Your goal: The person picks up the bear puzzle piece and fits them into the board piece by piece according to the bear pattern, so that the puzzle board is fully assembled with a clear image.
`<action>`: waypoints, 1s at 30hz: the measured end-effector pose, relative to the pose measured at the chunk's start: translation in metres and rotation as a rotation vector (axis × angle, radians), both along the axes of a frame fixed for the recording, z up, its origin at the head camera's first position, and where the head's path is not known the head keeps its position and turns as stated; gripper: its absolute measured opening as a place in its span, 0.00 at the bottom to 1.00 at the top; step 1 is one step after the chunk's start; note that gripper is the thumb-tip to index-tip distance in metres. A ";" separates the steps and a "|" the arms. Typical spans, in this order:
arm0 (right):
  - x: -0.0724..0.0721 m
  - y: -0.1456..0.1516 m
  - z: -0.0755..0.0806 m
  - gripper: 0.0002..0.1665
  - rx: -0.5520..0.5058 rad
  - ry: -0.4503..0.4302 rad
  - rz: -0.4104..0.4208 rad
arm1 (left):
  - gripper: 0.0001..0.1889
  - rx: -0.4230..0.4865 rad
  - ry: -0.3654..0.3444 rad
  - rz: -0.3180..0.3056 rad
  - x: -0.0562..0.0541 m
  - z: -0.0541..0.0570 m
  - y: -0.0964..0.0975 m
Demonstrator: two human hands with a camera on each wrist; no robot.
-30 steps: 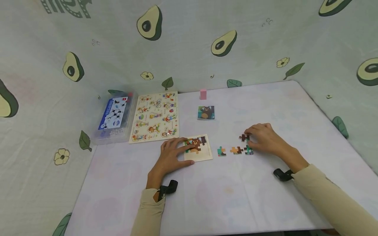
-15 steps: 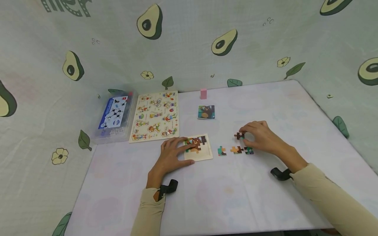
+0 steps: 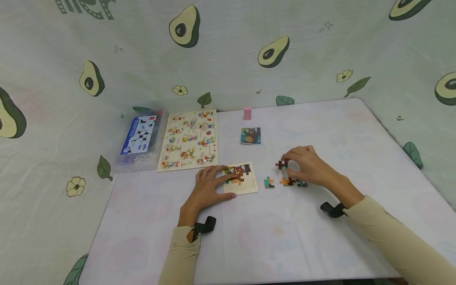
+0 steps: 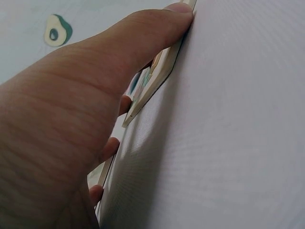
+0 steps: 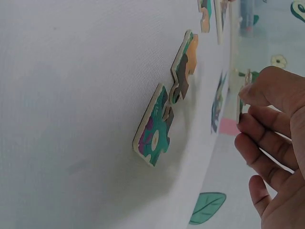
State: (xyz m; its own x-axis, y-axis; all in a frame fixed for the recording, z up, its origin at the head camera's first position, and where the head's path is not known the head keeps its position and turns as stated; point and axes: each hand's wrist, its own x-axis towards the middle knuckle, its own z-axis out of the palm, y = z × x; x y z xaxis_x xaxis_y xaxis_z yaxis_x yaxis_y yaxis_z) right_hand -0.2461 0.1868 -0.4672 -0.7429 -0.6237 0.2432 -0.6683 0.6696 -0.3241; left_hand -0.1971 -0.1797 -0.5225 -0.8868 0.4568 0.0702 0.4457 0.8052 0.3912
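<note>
My left hand (image 3: 206, 188) holds a small wooden puzzle board (image 3: 251, 184) by its left side. The thumb lies at the near edge, the index finger over the picture, the other fingertips along the left and far edges. Part of a brown bear picture shows in the board, beside bare wood. To the right, my right hand (image 3: 309, 165) pinches a dark brown puzzle piece (image 3: 280, 164) between thumb and index finger, raised off the table in the right wrist view. In front of this hand lie a teal and orange piece (image 3: 269, 183), an orange and brown piece (image 3: 286, 181) and a teal corner piece (image 5: 154, 133).
Beyond the board lies a square bear picture (image 3: 251, 135), with a pink block (image 3: 247, 114) behind it. At the left back stand a large wooden board of figures (image 3: 189, 138) and a clear plastic box (image 3: 140, 138) with a blue label. A patterned cloth hangs behind the table.
The right hand has moved left toward the puzzle board, carrying the dark brown piece, and uncovers more of the teal corner piece. The left hand stays on the board.
</note>
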 end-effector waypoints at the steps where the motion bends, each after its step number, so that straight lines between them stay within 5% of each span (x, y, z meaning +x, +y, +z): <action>1: 0.000 -0.001 0.000 0.16 -0.001 0.001 0.003 | 0.35 0.000 -0.001 0.000 0.000 0.000 0.000; 30: 0.000 -0.034 0.000 0.17 -0.005 -0.012 0.075 | 0.34 -0.006 -0.025 0.015 -0.002 -0.003 0.000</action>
State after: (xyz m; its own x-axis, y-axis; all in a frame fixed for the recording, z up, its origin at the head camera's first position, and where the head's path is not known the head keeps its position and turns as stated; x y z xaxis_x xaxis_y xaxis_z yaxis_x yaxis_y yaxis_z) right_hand -0.2460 0.1527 -0.4674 -0.6965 -0.6768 0.2382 -0.7130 0.6157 -0.3354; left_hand -0.1993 -0.1797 -0.5254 -0.8950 0.4438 0.0454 0.4239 0.8142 0.3968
